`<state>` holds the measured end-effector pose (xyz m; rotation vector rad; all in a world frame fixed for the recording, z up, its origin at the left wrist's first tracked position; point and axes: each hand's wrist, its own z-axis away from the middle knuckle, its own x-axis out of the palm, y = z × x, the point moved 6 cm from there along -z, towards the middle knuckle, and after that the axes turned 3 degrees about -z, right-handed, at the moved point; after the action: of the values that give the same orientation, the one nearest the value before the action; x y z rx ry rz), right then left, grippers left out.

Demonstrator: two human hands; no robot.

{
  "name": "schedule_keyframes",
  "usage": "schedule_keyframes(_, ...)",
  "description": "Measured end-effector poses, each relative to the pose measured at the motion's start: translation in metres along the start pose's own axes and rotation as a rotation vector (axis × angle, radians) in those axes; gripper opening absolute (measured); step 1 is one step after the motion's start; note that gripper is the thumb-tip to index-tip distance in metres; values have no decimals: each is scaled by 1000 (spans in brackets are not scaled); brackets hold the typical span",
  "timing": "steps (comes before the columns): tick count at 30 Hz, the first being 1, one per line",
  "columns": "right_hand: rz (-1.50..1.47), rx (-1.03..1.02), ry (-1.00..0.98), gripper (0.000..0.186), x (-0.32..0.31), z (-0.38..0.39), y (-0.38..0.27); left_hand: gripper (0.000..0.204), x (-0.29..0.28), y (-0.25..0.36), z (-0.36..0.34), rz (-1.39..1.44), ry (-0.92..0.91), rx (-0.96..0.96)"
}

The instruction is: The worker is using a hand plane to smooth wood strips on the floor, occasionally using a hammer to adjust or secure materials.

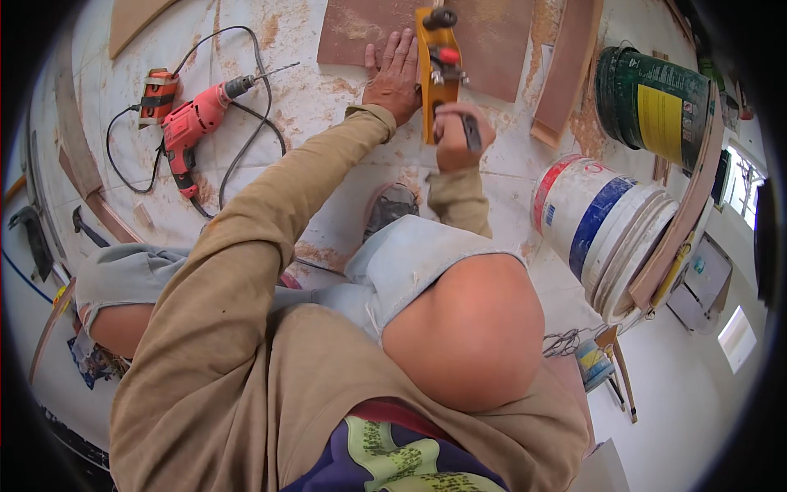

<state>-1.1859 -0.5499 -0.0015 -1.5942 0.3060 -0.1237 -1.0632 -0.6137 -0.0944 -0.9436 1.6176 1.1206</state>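
At the top centre a yellow hand plane (434,61) with a black front knob and red part stands along the edge of a dusty reddish-brown board (344,33). My right hand (461,135) is closed around the rear of the plane, a dark piece of it showing by my fingers. My left hand (393,82) rests on the board just left of the plane, fingers extended and apart, its thumb side beside the tool.
A pink drill (193,123) with looped cord lies left on the dusty tiled floor (303,164). Green (615,98) and white (574,213) buckets lie right, beside wooden strips (557,66). A hammer (88,230) is at far left; my bent knees are below.
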Motion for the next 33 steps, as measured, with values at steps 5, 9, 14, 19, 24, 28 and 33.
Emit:
schedule_keyframes(5,-174,24,-61,12,8,-59,11,86,1,1,4,254,-12,-31)
schedule_keyframes(9,55,-11,-75,10,-21,86,19,85,7,-17,4,86,-7,-50)
schedule_keyframes(14,-17,34,-17,7,-9,-18,7,83,-3,3,-8,182,-13,-25)
schedule_keyframes(19,51,-67,-104,9,-10,-14,18,78,-5,1,-4,271,15,-19)
schedule_keyframes(24,111,22,-96,11,-19,82,12,81,2,-9,5,-16,-107,-7)
schedule_keyframes(28,-167,-38,-17,13,22,-96,15,93,-15,-7,-2,235,9,-32)
schedule_keyframes(33,32,-249,-4,16,29,-237,3,90,-12,14,-11,272,-20,-31)
